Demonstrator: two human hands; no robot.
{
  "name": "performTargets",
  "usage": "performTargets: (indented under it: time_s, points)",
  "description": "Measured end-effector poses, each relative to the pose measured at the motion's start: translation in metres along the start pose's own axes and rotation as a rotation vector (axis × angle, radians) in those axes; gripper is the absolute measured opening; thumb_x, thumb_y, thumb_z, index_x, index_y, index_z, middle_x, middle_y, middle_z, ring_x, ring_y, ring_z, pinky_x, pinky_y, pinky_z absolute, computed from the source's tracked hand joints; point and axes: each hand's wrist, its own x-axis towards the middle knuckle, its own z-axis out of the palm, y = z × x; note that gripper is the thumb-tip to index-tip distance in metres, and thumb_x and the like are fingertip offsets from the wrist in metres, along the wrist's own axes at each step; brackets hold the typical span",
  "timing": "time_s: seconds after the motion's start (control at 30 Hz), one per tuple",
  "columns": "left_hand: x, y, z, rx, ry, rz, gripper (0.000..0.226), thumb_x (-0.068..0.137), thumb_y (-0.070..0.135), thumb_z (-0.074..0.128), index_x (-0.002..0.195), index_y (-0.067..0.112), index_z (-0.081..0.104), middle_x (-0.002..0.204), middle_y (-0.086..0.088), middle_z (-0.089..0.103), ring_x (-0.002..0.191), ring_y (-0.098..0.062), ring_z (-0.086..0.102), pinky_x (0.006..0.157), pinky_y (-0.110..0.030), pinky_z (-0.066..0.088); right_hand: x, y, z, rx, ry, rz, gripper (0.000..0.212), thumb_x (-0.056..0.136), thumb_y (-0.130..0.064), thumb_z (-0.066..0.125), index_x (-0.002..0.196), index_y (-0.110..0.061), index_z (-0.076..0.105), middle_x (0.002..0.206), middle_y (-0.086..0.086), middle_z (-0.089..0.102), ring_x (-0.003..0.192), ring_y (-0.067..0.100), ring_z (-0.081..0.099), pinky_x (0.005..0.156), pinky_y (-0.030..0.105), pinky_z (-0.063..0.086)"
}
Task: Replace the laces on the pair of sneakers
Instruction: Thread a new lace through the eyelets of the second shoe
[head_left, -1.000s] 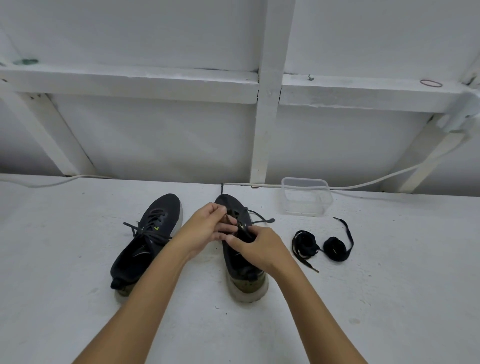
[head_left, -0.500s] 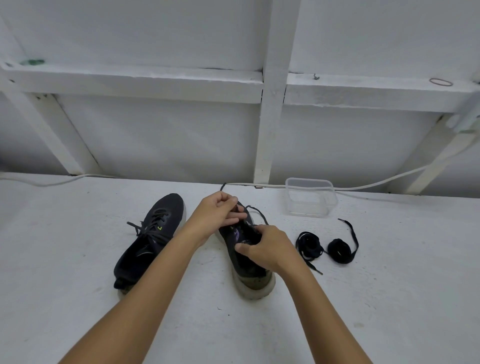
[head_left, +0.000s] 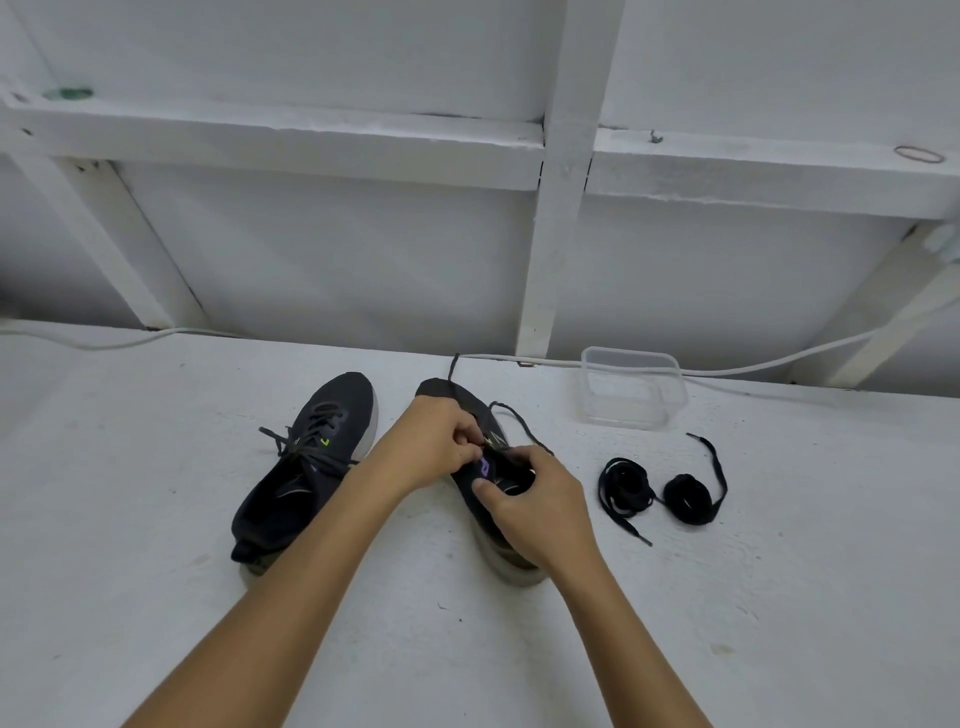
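left hand (head_left: 434, 447) pinches dark lace (head_left: 511, 415) | right hand (head_left: 540, 499) grips black sneaker (head_left: 470, 410) | laced second black sneaker (head_left: 306, 467) beside | two coiled black laces (head_left: 657, 491), clear plastic tub (head_left: 631, 387) near counter (head_left: 156, 571) back edge

I note a clear plastic container (head_left: 632, 387) near the wall, a white cable (head_left: 779, 364) behind it, and a rubber band (head_left: 918, 154) on the ledge (head_left: 311, 150).

A single head-worn wide-angle view looks forward and down from close above the white counter (head_left: 156, 597). Both forearms reach in from the bottom edge toward frame centre. The white framed wall (head_left: 363, 260) fills the upper half, its beams bowed by the lens.
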Motion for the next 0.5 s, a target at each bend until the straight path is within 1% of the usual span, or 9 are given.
performTargets:
  time_s: [0.07, 0.13, 0.17, 0.23, 0.3, 0.37, 0.4, 0.43, 0.5]
  points:
    - [0.000, 0.005, -0.003, 0.080, -0.015, 0.021, 0.013, 0.095, 0.023, 0.066, 0.102, 0.018, 0.076, 0.082, 0.006, 0.059, 0.075, -0.009, 0.054, 0.056, -0.009, 0.031, 0.002, 0.000, 0.000, -0.002, 0.004, 0.002, 0.041, 0.082, -0.040, 0.078, 0.118, -0.026, 0.064, 0.110, -0.012, 0.066, 0.099, 0.006, 0.060, 0.080, 0.017, 0.043]
    - [-0.004, 0.006, -0.011, -0.022, -0.025, 0.010, 0.010, 0.097, 0.023, 0.063, 0.096, 0.018, 0.072, 0.086, 0.003, 0.063, 0.076, -0.009, 0.056, 0.061, -0.013, 0.038, 0.003, 0.001, 0.000, -0.004, 0.014, 0.010, 0.041, 0.082, -0.040, 0.077, 0.119, -0.026, 0.063, 0.110, -0.011, 0.066, 0.100, 0.007, 0.060, 0.081, 0.019, 0.045]
    - [-0.006, 0.005, -0.017, -0.197, -0.035, -0.025, 0.010, 0.097, 0.022, 0.062, 0.092, 0.019, 0.070, 0.087, 0.002, 0.065, 0.077, -0.008, 0.056, 0.067, -0.016, 0.041, 0.002, 0.001, 0.000, -0.007, 0.018, 0.016, 0.043, 0.083, -0.040, 0.076, 0.120, -0.026, 0.062, 0.111, -0.010, 0.065, 0.100, 0.008, 0.060, 0.083, 0.020, 0.046]
    - [-0.014, 0.002, -0.029, -0.753, -0.069, -0.079, 0.016, 0.100, 0.017, 0.056, 0.086, 0.019, 0.063, 0.085, 0.003, 0.063, 0.081, -0.009, 0.058, 0.073, -0.024, 0.043, 0.002, 0.003, 0.001, -0.005, 0.023, 0.027, 0.044, 0.083, -0.041, 0.076, 0.122, -0.026, 0.061, 0.111, -0.010, 0.066, 0.100, 0.009, 0.061, 0.085, 0.022, 0.048]
    - [-0.018, -0.004, -0.031, -1.236, -0.096, -0.111, 0.018, 0.101, 0.015, 0.049, 0.086, 0.019, 0.057, 0.089, 0.003, 0.065, 0.083, -0.011, 0.061, 0.069, -0.027, 0.042, 0.003, 0.003, 0.002, 0.006, 0.024, 0.036, 0.044, 0.084, -0.041, 0.076, 0.122, -0.026, 0.061, 0.112, -0.010, 0.066, 0.100, 0.009, 0.061, 0.086, 0.023, 0.049]
    - [-0.020, -0.008, -0.025, -1.464, -0.117, -0.187, 0.017, 0.099, 0.019, 0.046, 0.084, 0.017, 0.053, 0.092, -0.002, 0.069, 0.071, -0.013, 0.061, 0.062, -0.028, 0.040, 0.003, 0.002, 0.002, 0.000, 0.021, 0.036, 0.044, 0.084, -0.040, 0.076, 0.123, -0.025, 0.061, 0.112, -0.008, 0.066, 0.101, 0.010, 0.061, 0.086, 0.023, 0.049]
    - [-0.019, -0.009, -0.019, -1.469, -0.107, -0.261, 0.019, 0.100, 0.020, 0.043, 0.082, 0.017, 0.049, 0.083, -0.003, 0.068, 0.062, -0.013, 0.057, 0.059, -0.027, 0.039, 0.004, 0.002, 0.003, -0.004, 0.018, 0.035, 0.044, 0.084, -0.040, 0.076, 0.122, -0.025, 0.061, 0.112, -0.008, 0.065, 0.101, 0.010, 0.061, 0.087, 0.024, 0.049]
    - [-0.018, -0.009, -0.014, -1.355, -0.070, -0.329, 0.023, 0.102, 0.023, 0.042, 0.081, 0.016, 0.046, 0.073, -0.002, 0.063, 0.055, -0.013, 0.050, 0.057, -0.027, 0.037, 0.004, 0.001, 0.003, -0.006, 0.016, 0.035, 0.043, 0.084, -0.040, 0.076, 0.122, -0.024, 0.061, 0.113, -0.007, 0.065, 0.102, 0.011, 0.060, 0.087, 0.024, 0.049]
    - [-0.019, -0.009, -0.009, -0.806, 0.002, -0.363, 0.031, 0.102, 0.041, 0.048, 0.085, 0.015, 0.050, 0.073, 0.004, 0.057, 0.057, -0.011, 0.046, 0.059, -0.028, 0.035, 0.004, 0.001, 0.002, -0.009, 0.015, 0.039, 0.042, 0.085, -0.039, 0.076, 0.121, -0.024, 0.061, 0.112, -0.007, 0.064, 0.103, 0.011, 0.060, 0.087, 0.023, 0.047]
